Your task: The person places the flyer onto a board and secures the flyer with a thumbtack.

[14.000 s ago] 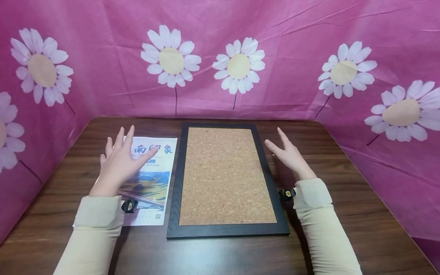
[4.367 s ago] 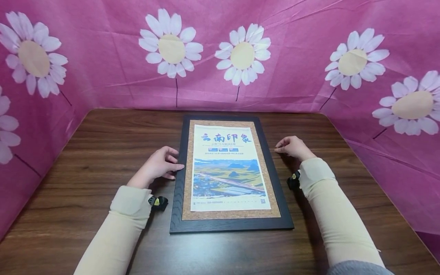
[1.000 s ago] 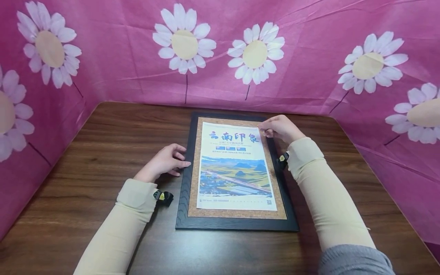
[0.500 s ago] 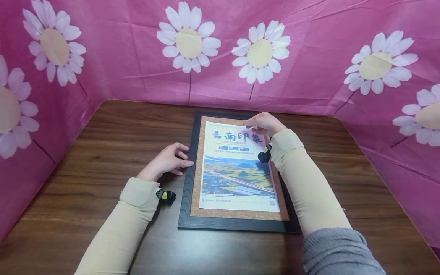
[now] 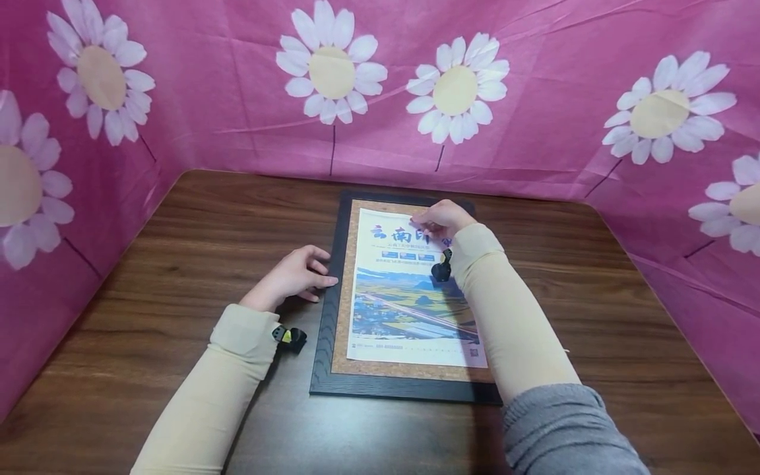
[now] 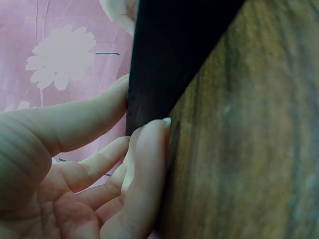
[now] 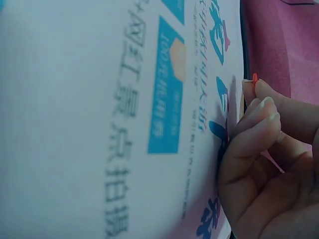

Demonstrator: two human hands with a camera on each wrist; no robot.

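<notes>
A black-framed cork board (image 5: pixel 328 356) lies flat on the table, with a printed paper poster (image 5: pixel 410 310) on its cork. My left hand (image 5: pixel 291 277) holds the frame's left edge, thumb on top and fingers curled at the side; the left wrist view shows the dark frame (image 6: pixel 154 59) between thumb and finger. Over the upper part of the poster is my right hand (image 5: pixel 444 216), which pinches a red thumbtack (image 7: pixel 255 78) between thumb and index finger, its metal pin pointing toward the poster (image 7: pixel 75 124). The hand and forearm hide the poster's upper right part.
The brown wooden table (image 5: pixel 594 297) extends around the board. A pink cloth (image 5: pixel 237 105) printed with white daisies stands along its back and sides. Each sleeve cuff carries a small black camera, one on the left wrist (image 5: pixel 291 337).
The poster, at first beside the board on the left, now lies on the cork. Over the last second my right hand moved left from the poster's top right corner; my left hand stays at the frame.
</notes>
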